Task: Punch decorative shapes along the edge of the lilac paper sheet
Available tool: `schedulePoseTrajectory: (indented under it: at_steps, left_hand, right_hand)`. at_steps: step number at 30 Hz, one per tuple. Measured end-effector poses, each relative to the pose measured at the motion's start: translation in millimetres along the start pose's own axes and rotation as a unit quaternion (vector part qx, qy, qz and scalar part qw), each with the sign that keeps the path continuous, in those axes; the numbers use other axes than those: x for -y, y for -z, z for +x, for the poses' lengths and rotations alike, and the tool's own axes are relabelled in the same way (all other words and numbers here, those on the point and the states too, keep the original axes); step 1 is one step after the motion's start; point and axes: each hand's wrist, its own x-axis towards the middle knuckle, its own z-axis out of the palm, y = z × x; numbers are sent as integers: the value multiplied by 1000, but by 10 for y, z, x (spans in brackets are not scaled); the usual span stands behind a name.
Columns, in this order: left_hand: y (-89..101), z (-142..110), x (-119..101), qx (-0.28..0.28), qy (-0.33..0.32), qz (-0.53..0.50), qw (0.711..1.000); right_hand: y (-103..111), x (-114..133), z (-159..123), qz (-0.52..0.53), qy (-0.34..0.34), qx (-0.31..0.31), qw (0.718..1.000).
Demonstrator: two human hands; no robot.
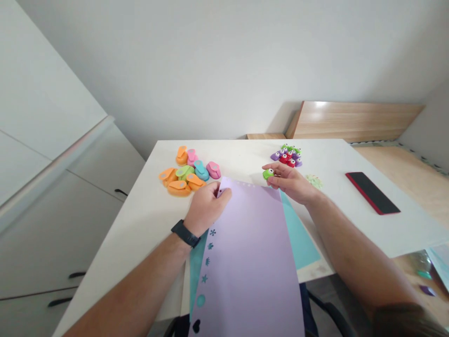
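Note:
My left hand (206, 206) grips the upper left corner of a lilac sheet of paper (250, 252), thumb on top. Punched shapes run down the sheet's left edge, among them a heart, a circle, a star and crowns; small holes also show along its top edge. Between thumb and fingers, my right hand (289, 180) holds a small green craft punch (268, 174) with a white knob, just above the sheet's upper right corner. Whether the punch touches the paper I cannot tell. Beneath the lilac sheet lies a turquoise sheet (303, 238).
Larger lever punches (178, 187) in orange, pink, green and blue cluster at the back left of the white table (140, 220). Small purple, red and green punches (287, 157) stand at the back right. Pale green paper bits (315, 181) and a black-and-red flat case (372, 192) lie right.

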Motion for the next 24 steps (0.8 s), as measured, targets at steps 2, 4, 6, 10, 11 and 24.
schedulePoseTrajectory:
  at_steps: [2,4,6,10,11,24]
  left_hand:
    - [-3,1,-10,-2,-2,-3,1000]
    - [-8,1,-20,-3,-5,-4,1000]
    - [-12,-2,-29,-5,-6,-2,1000]
    - [-14,-9,-53,-10,0,-1,1000]
    - [-14,-12,-61,-11,1,-2,1000]
    - [-8,-36,-138,-11,10,-16,1000]
  right_hand:
    - [1,-2,0,4,-9,-3,1000]
    - [-4,-14,7,-1,-17,-9,1000]
    - [-10,-38,19,-9,-16,-15,1000]
    - [-5,-112,51,-28,-2,-14,1000]
    - [0,-134,59,-29,-2,-15,999]
    - [54,-124,34,-132,-14,44,990]
